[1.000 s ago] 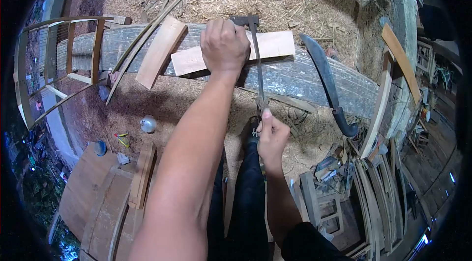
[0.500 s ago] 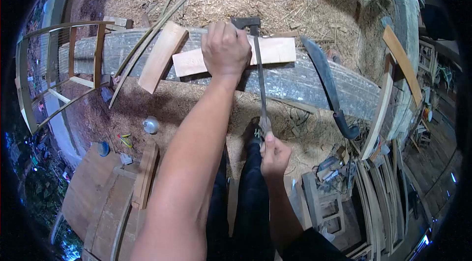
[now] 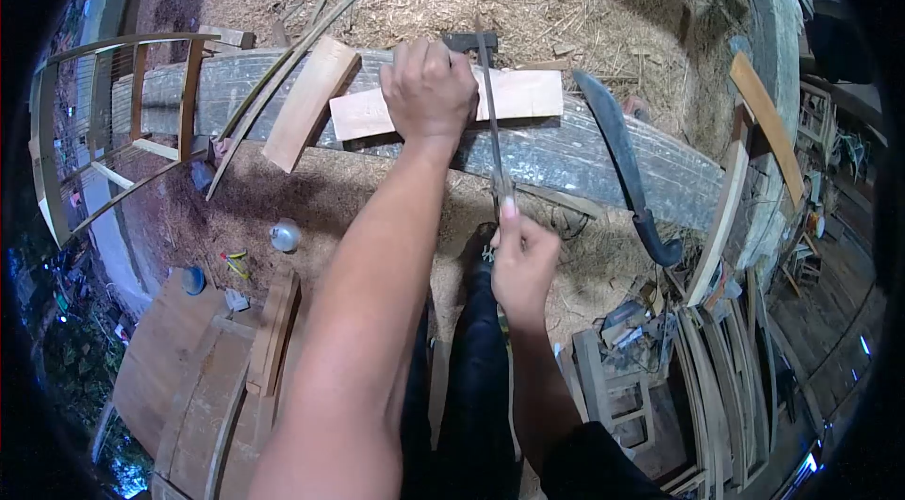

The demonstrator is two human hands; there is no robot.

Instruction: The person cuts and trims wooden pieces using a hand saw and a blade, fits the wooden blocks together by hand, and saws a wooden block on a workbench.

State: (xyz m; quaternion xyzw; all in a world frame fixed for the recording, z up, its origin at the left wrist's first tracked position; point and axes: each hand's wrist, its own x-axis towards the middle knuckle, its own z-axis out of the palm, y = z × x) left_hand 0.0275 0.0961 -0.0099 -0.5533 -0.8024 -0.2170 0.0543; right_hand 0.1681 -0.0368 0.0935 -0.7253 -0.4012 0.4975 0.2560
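Note:
A pale wooden board [image 3: 518, 95] lies across the long weathered beam [image 3: 603, 161]. My left hand [image 3: 429, 90] is closed over this board, knuckles up, pressing it against the beam. In my right hand [image 3: 521, 264] is the near end of a handsaw [image 3: 494, 118], fingers wrapped around its handle. The narrow blade appears nearly edge-on and crosses the board just right of my left hand. Beyond the board sits a dark metal piece [image 3: 457, 40], partly behind the blade; its kind is unclear.
A second board [image 3: 311, 104] and thin strips [image 3: 306, 48] lie to the left on the beam. On the right rests a machete [image 3: 624, 151]. A wooden frame [image 3: 118, 132] stands far left. Curved wood pieces [image 3: 726, 377] are stacked at right. Wood shavings [image 3: 556, 0] cover the ground.
My right hand has moved the saw forward; its tip now reaches beyond the dark metal piece. My left hand stays on the board. The view has shifted slightly.

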